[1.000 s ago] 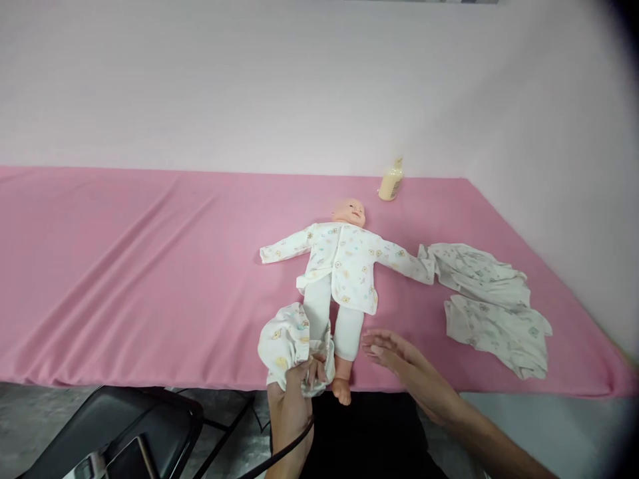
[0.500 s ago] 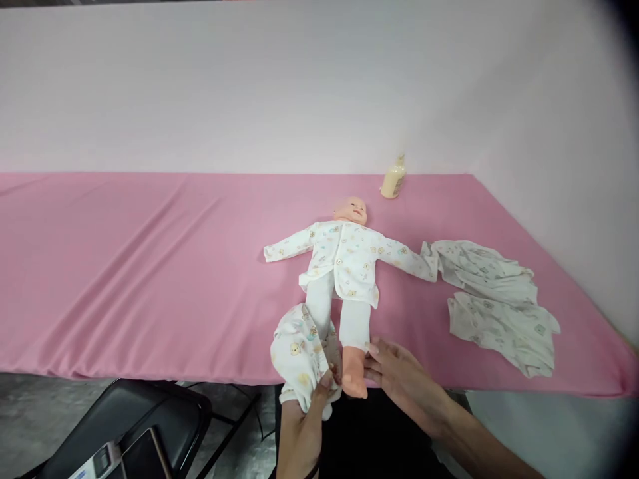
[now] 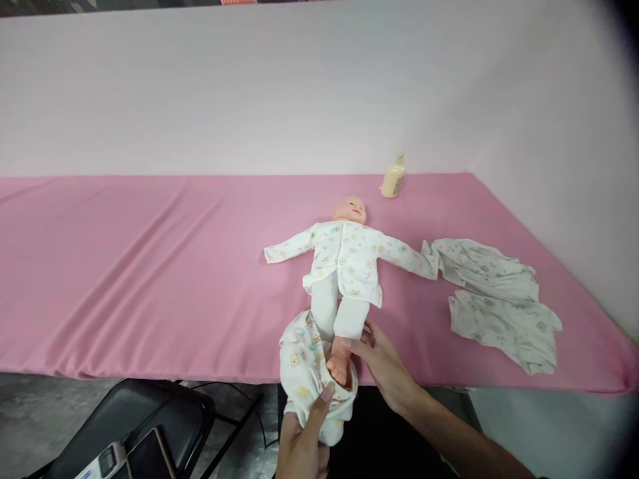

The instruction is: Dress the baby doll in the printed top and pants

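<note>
A baby doll (image 3: 349,209) lies on its back in a white printed jacket (image 3: 344,256), arms spread. Its legs are white down to bare feet. My left hand (image 3: 308,439) grips a pair of printed baby trousers (image 3: 299,356), bunched at the table's front edge. One leg of the doll runs into the trousers, its foot hidden by the cloth. My right hand (image 3: 377,359) is closed around the ankle of the other leg, whose bare foot (image 3: 339,364) sits at the trousers' opening.
Two crumpled printed garments (image 3: 506,329) lie to the right, touching the doll's sleeve. A pump bottle (image 3: 393,178) stands at the back by the wall. Below the pink-covered table (image 3: 150,279), a black folding chair (image 3: 154,406) holds a phone (image 3: 150,456) and a small white device (image 3: 104,462).
My right hand has taken hold of the doll's ankle and moved the foot left to the trousers' opening. My left hand has brought the trousers slightly right, with the opening spread wider.
</note>
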The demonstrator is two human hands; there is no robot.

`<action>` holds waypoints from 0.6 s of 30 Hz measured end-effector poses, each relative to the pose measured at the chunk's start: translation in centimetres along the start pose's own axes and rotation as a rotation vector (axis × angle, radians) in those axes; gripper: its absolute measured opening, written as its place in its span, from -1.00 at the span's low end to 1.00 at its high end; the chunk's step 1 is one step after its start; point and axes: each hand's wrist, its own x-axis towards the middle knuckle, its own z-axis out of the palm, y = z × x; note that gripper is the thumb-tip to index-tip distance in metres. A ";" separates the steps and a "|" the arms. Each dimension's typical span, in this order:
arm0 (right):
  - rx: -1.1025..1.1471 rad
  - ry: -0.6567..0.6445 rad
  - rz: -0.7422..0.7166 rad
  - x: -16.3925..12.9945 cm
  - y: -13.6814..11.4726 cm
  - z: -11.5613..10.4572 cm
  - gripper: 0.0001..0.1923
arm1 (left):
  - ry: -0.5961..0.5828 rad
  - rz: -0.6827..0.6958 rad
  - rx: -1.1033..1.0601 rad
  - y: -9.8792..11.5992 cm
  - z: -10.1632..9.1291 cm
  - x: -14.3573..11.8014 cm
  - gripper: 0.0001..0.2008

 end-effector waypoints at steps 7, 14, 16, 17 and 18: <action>-0.089 -0.060 -0.018 0.3 -0.2 -0.8 -0.46 | -0.083 -0.059 -0.108 1.3 0.0 -0.4 -0.25; -0.069 -0.085 -0.025 0.2 -0.6 -1.0 -0.16 | -0.123 -0.033 -0.145 1.3 -0.4 -0.9 -0.30; -0.055 -0.092 -0.040 0.1 -0.5 -1.0 -0.06 | -0.125 -0.020 -0.171 1.1 -0.4 -0.9 -0.26; -0.050 -0.090 -0.048 0.1 -0.4 -1.0 -0.02 | -0.130 -0.022 -0.184 0.9 -0.3 -0.8 -0.23; -0.046 -0.087 -0.051 0.1 -0.3 -1.0 0.01 | -0.136 -0.029 -0.192 0.7 -0.2 -0.7 -0.21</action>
